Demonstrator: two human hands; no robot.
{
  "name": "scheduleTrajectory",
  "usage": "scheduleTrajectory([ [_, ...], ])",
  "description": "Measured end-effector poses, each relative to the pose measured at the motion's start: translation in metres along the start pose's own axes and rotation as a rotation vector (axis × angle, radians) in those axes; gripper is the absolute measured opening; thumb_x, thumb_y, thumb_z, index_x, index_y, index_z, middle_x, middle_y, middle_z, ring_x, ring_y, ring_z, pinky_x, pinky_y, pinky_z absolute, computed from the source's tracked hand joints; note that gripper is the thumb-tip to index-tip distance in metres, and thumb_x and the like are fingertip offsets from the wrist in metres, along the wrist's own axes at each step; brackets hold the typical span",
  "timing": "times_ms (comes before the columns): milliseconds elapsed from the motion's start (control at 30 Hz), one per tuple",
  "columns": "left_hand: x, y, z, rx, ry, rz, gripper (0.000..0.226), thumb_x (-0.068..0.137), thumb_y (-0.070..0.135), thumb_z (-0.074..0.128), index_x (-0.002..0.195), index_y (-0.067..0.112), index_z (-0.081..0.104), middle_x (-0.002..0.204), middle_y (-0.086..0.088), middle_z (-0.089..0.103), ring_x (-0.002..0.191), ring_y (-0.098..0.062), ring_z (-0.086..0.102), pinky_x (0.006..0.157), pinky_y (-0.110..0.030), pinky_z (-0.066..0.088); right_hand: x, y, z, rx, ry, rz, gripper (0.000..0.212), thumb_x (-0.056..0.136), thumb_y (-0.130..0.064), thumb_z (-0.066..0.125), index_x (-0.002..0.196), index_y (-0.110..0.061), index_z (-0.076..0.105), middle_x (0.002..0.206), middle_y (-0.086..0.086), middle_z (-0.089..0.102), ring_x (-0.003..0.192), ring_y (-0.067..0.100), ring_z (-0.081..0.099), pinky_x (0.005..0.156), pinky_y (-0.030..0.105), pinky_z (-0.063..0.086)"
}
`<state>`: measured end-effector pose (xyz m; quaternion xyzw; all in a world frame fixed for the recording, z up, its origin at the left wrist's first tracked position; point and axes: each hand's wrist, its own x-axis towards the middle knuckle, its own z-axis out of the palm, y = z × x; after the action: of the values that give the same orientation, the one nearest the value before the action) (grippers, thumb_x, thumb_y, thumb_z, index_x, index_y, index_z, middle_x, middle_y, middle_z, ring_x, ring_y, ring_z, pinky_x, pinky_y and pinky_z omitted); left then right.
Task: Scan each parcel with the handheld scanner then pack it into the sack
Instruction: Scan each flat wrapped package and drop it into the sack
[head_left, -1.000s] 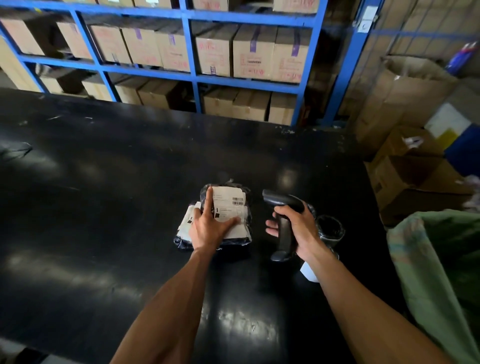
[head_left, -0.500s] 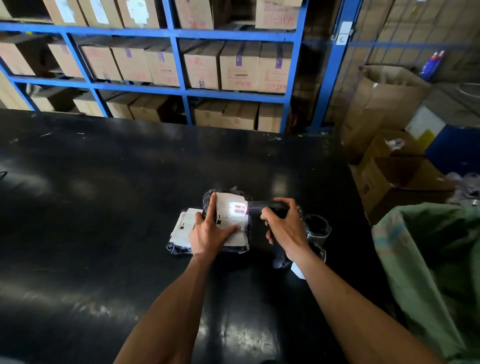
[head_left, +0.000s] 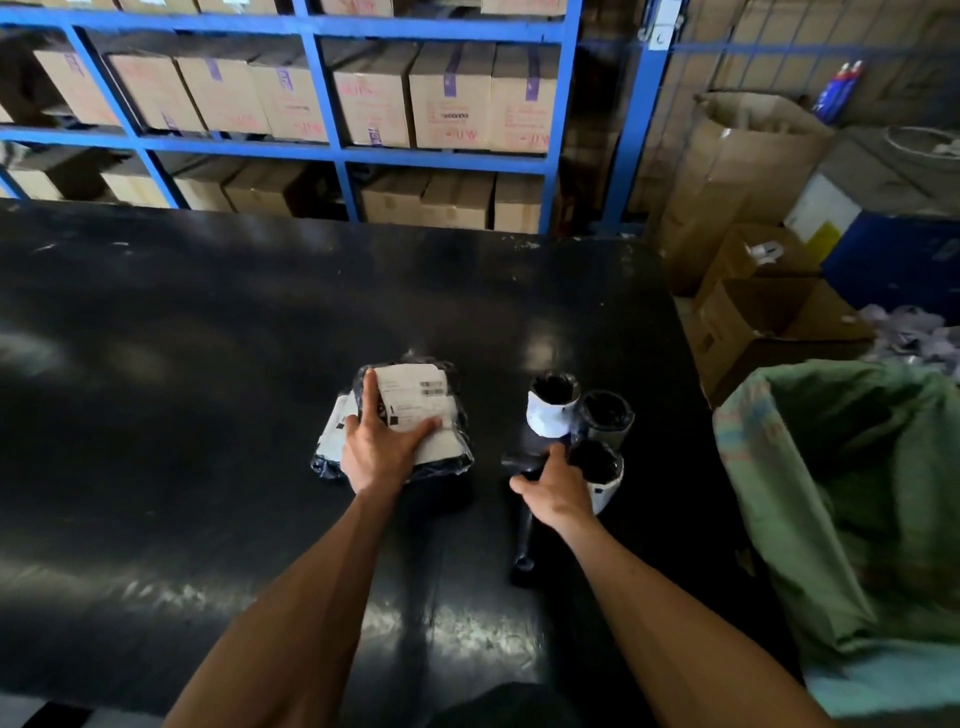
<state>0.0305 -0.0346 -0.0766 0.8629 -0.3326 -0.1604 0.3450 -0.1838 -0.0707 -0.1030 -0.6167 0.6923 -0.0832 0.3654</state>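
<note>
**Left hand on parcel, scanner lying on the worktop**

On the black worktop (head_left: 208, 364), the left hand (head_left: 376, 452) lies flat on the top parcel (head_left: 415, 410), fingers straight and spread across its white label, pinning it rather than gripping it. A second parcel (head_left: 332, 441) sticks out from under it on the left side. To the right, the scanner (head_left: 522, 525) lies on the worktop with its handle pointing toward the near edge. The right hand (head_left: 558, 491) rests on the scanner's head with fingers loosely spread, its grip wide and not closed round the scanner. Three dark rolls (head_left: 576, 421) stand just beyond that hand. At the far right, beside the worktop, the green sack (head_left: 857, 493) stands open.
</note>
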Motion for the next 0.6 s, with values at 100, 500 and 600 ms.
scheduleTrajectory([
  [100, -0.010, -0.005, -0.001, -0.003, -0.011, 0.028, 0.114, 0.057, 0.069, 0.083, 0.151, 0.051, 0.021, 0.124, -0.015, 0.057, 0.109, -0.037, 0.061, 0.089, -0.043, 0.049, -0.008, 0.024, 0.016, -0.012, -0.031, 0.049, 0.062, 0.084, -0.035, 0.075, 0.133, -0.012, 0.045, 0.128, 0.015, 0.063, 0.119, 0.034, 0.062, 0.094, 0.035, 0.050],
  [500, -0.051, 0.040, 0.032, -0.148, -0.069, 0.051, 0.116, 0.053, 0.072, 0.082, 0.149, 0.054, 0.020, 0.130, -0.003, 0.062, 0.117, -0.028, 0.060, 0.093, -0.039, 0.050, 0.000, 0.010, -0.059, 0.003, 0.061, -0.009, 0.034, 0.088, -0.044, 0.050, 0.107, -0.021, 0.068, 0.111, 0.008, 0.072, 0.106, 0.033, 0.066, 0.092, 0.037, 0.053],
  [600, -0.064, 0.079, 0.056, -0.215, -0.093, 0.061, 0.116, 0.053, 0.070, 0.084, 0.149, 0.054, 0.021, 0.132, 0.000, 0.063, 0.119, -0.024, 0.060, 0.093, -0.036, 0.048, 0.020, 0.016, -0.106, 0.261, 0.166, 0.007, 0.044, 0.089, -0.052, 0.053, 0.125, -0.028, 0.061, 0.115, 0.004, 0.070, 0.114, 0.031, 0.063, 0.088, 0.030, 0.043],
])
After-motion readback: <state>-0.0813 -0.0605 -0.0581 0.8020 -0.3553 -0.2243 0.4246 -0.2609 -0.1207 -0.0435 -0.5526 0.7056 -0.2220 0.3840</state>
